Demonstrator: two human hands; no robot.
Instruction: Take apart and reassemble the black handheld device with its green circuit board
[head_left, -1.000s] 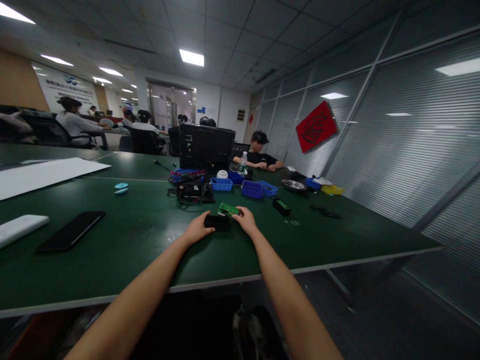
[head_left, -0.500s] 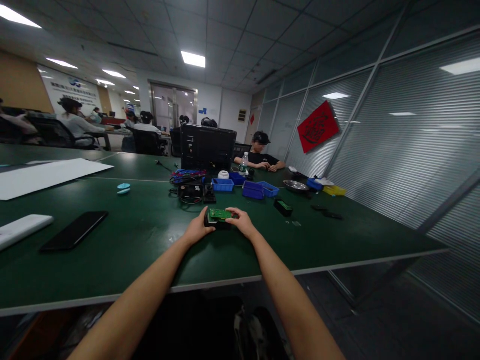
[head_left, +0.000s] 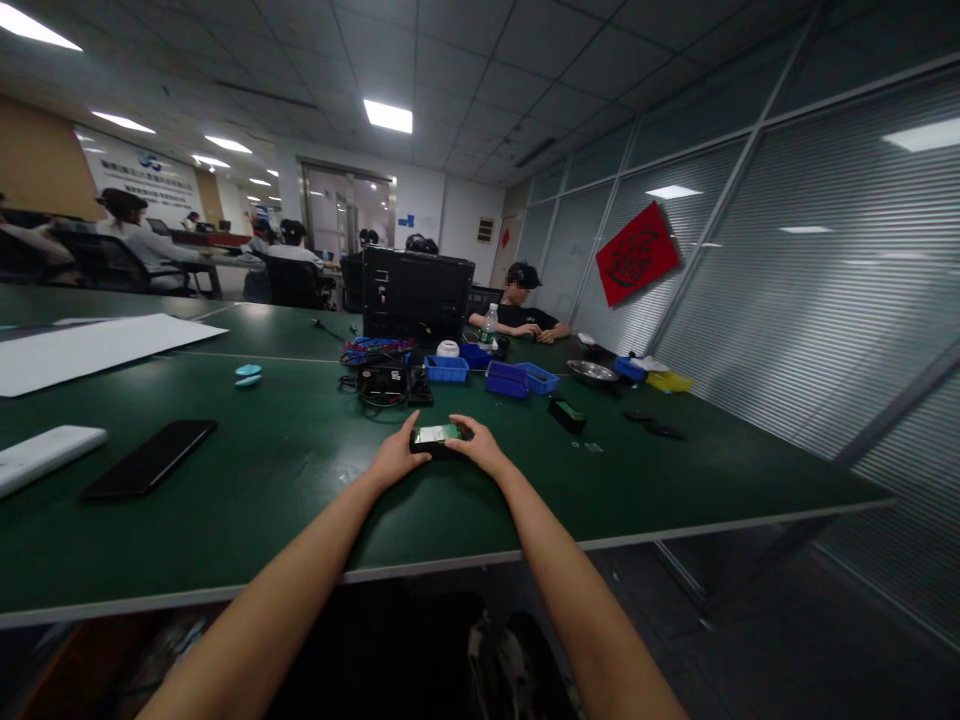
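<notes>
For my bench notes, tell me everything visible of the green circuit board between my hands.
The green circuit board looks flat and roughly rectangular, with a bright pale patch, perhaps glare, on top. It lies near level over a black case, long side running left to right. Your right hand holds its right end; your left hand grips the case. Fine components and how deep it sits can't be made out.
</notes>
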